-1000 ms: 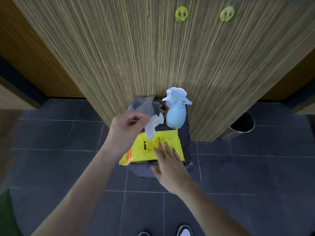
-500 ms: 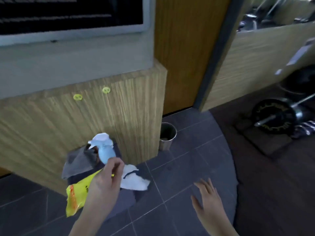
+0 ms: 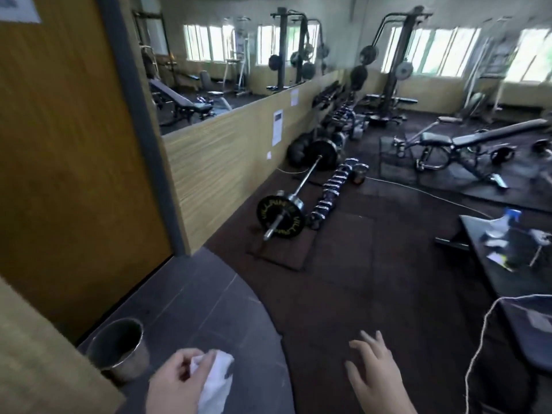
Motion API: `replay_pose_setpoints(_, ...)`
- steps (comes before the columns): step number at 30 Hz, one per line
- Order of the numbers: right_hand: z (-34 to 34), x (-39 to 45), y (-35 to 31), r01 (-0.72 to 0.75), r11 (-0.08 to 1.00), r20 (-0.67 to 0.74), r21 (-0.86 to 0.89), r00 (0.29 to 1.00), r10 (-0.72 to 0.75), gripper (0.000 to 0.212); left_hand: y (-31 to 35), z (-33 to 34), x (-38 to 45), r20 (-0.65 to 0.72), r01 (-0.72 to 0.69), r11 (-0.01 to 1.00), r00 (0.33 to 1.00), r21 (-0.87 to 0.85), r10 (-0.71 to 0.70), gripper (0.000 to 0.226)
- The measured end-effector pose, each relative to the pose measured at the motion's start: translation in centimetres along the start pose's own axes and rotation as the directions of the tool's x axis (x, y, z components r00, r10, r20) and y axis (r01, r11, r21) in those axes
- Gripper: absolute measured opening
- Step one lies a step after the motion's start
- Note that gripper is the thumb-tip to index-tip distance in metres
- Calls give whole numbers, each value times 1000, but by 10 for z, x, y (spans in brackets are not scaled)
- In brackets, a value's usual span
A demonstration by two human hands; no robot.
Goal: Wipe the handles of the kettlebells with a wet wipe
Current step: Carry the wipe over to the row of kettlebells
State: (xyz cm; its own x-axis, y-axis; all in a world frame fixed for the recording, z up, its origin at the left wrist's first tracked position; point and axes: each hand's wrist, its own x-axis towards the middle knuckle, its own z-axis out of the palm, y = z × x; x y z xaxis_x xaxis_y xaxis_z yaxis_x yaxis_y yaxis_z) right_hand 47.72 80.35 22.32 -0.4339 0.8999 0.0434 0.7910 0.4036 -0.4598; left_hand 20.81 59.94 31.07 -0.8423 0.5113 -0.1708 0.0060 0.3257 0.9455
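Note:
My left hand (image 3: 179, 383) is at the bottom of the view, fingers closed on a crumpled white wet wipe (image 3: 216, 383). My right hand (image 3: 373, 375) hovers at the bottom right with fingers spread and nothing in it. Dark round weights that may be kettlebells (image 3: 297, 152) sit far off along the wooden wall, too blurred to tell for sure. No kettlebell handle is near either hand.
A steel bin (image 3: 119, 351) stands by my left hand against the wooden counter. A loaded barbell (image 3: 294, 192) and a row of chrome dumbbells (image 3: 333, 188) lie ahead on the rubber floor. A dark table (image 3: 507, 276) with a spray bottle is at right; a white cord (image 3: 478, 354) hangs there.
The view has swung right from the counter with the yellow wipe pack to the open gym floor. My left hand pulled a wipe from the pack and holds it; my right hand left the pack.

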Motion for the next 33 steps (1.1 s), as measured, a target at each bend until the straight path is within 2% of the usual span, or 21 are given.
replay_pose_setpoints(2,-32,27,41,-22,999,-57,-26,998,20,49,18,54,11,-22,-87,995,996,52,89,29)
replay_pose_setpoints(5,-70,70,95,-38,998,-92,-56,995,32,45,44,123,28,69,-182,978,982,104,176,20)
replay_pose_setpoints(10,-112,151,149,-78,994,-152,-72,986,67,35,95,221,75,160,-397,908,913,136,376,17)
replay_pose_setpoints(13,-121,216,165,-84,994,-178,-71,981,70,28,121,276,118,183,-399,909,909,121,375,14)
replay_pose_setpoints(19,-122,379,175,-64,998,-170,-8,984,61,35,155,386,240,230,-437,885,888,159,398,19)
replay_pose_setpoints(23,-122,480,172,-110,994,-91,20,990,112,39,185,448,329,211,-440,860,894,258,395,18)
replay_pose_setpoints(29,-122,624,181,-105,995,-20,-3,994,105,40,237,547,442,159,-434,849,901,301,404,19)
replay_pose_setpoints(33,-115,711,210,-110,994,42,10,993,109,41,261,614,502,44,-234,949,972,211,230,22)
